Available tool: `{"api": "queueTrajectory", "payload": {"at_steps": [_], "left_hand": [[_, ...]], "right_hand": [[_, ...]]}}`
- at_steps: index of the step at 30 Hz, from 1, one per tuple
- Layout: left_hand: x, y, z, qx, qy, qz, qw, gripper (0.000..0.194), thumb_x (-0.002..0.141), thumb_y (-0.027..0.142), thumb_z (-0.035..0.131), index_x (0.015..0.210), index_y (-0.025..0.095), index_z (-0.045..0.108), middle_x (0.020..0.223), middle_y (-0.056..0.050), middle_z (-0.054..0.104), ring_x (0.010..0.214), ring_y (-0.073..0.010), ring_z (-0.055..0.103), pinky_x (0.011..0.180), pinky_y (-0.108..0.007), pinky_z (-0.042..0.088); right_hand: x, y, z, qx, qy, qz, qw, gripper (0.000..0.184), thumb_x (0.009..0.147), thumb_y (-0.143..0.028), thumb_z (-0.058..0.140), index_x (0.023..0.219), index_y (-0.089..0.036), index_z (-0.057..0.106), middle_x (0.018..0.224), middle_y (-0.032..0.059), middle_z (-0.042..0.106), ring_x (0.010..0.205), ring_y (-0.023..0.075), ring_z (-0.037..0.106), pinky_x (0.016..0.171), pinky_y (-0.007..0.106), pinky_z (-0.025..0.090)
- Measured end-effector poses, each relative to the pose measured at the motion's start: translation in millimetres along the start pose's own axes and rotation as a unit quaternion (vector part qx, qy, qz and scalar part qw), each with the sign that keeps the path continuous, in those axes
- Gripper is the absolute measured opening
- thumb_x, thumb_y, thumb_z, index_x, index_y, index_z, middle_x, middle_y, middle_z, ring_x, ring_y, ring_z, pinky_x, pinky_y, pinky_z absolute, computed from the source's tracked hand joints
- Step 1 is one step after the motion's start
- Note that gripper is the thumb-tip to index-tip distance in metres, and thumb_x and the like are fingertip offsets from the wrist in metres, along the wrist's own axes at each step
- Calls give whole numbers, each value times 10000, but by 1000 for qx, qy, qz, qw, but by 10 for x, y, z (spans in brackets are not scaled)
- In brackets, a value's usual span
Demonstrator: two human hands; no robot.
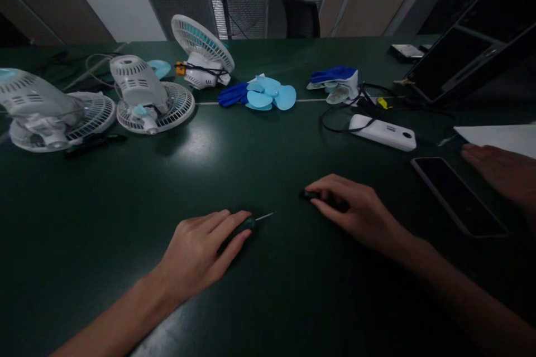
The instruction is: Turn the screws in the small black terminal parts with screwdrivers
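Observation:
My left hand [205, 251] is wrapped round the dark green handle of a screwdriver [250, 223], resting low over the dark green table. The thin metal shaft points right, toward my other hand. My right hand [355, 209] pinches a small black object [309, 194] between thumb and fingers, close to the tabletop. Most of that object is hidden in the hand, so its kind does not show. A gap of bare table lies between the screwdriver's tip and the black object.
Small white fans [142, 95] stand and lie along the left and back. Light blue fan blades [271, 93] lie by blue gloves [232, 93]; more gloves [335, 81] lie farther right. A white power strip [383, 132], a phone [458, 195] and another person's hand [502, 170] are at right.

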State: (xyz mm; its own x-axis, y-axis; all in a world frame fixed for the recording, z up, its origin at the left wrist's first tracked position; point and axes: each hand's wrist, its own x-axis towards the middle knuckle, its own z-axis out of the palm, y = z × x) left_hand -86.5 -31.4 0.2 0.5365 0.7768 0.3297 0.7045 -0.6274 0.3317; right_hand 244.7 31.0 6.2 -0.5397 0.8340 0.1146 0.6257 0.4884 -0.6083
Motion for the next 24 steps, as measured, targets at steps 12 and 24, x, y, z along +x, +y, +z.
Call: {"api": "queueTrajectory", "payload": {"at_steps": [12,24], "left_hand": [[27,74,-65,-36,27,72,996,246,931,208,552,1139,164,677,744,-25,683,596,-157,630,541,-292,510],[29,60,-52,-38,6,81,996,273,905,191,570,1163,161,654,745,-26,682,597,-173,640,538,-313,507]], "right_hand": [[-63,-399,316,79,-77,-79,991,313,934,-171,625,1228,-255,561,1085,5,667,931,146,605,819,329,462],[-65,-414,312,83,-85,-69,991,318,924,-186,631,1229,-250,570,1090,16,676,933,159,605,811,336,451]]}}
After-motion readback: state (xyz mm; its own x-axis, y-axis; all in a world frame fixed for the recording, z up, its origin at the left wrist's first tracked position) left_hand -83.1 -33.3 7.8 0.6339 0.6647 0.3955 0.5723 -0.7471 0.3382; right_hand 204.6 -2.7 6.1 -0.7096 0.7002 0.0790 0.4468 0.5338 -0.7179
